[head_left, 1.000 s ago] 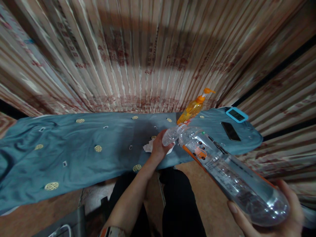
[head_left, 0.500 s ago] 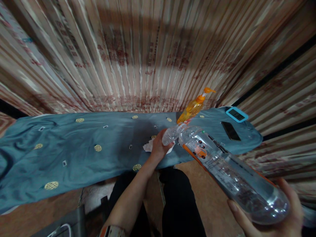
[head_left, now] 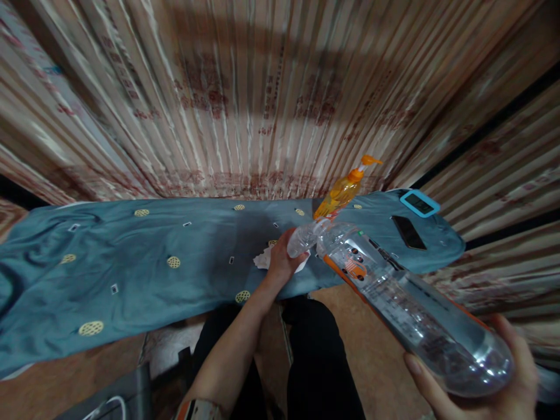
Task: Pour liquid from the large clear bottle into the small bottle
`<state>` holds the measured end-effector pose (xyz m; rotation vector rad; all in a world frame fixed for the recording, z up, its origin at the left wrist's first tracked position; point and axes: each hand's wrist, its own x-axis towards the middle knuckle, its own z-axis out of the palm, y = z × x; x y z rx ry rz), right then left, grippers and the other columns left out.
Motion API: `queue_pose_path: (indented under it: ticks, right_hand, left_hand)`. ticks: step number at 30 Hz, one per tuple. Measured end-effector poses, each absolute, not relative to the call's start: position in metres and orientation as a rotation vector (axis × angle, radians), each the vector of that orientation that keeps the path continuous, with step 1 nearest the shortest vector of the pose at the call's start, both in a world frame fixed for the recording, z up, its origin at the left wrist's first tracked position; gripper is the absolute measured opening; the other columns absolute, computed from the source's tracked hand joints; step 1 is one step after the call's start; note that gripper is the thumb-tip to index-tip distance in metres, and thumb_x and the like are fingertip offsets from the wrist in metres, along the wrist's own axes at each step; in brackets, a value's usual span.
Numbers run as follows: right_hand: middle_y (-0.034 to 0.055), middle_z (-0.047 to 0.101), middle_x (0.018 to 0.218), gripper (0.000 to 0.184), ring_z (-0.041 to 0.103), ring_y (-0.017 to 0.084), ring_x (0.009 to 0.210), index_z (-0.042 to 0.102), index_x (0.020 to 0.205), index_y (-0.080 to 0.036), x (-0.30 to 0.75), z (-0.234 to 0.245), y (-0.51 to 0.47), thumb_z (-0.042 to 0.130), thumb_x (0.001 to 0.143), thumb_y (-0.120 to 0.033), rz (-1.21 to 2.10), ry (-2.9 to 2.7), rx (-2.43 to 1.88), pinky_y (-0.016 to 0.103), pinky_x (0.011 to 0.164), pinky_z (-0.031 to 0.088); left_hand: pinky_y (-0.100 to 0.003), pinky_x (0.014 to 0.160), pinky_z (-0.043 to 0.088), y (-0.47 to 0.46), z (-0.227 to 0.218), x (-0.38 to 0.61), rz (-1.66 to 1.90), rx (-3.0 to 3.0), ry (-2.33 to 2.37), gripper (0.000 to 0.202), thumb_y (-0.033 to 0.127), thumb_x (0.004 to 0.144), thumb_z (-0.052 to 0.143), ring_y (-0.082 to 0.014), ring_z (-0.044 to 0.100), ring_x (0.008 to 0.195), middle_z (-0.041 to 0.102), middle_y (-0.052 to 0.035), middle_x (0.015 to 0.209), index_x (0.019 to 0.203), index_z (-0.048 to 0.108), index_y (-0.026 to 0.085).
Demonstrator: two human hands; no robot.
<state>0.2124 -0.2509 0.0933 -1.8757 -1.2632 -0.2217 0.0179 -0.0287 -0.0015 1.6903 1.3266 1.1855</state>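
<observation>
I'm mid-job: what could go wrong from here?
The large bottle slants, held near its base by the right hand; a slip might drop it. Its neck is at the clear piece in the left hand; any liquid could spill onto the cloth. The pump bottle, close beyond, may get knocked.

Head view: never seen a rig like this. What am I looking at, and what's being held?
There's no robot here: these are a person's own bare hands, seen from a camera worn on the head, looking forward and down. The right hand holds a large clear bottle by its base, neck pointing toward the left hand. That one holds a small clear container; whether the two touch is hard to tell. White paper lies by the left hand on the patterned cloth. Farther right are an orange pump bottle, a phone and a blue-framed screen.
</observation>
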Motion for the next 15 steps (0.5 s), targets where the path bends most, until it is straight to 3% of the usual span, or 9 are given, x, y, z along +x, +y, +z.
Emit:
queue_pose_path:
  ticks: [15]
  right_hand:
    - [0.0215,0.050,0.143,0.111,0.054,0.050,0.121,0.033,0.155,-0.019,0.2122,0.0937,-0.2509,0.077,0.065,-0.067,-0.277,-1.290,-1.893,0.078,0.098,0.038]
  left_hand:
    - [-0.040,0.098,0.056,-0.0294,-0.0019,0.0180,1.166,1.704,1.348,0.060,0.017,0.069,0.081,-0.0265,0.070,0.109,0.073,-0.0070,0.118,0.125,0.059,0.021]
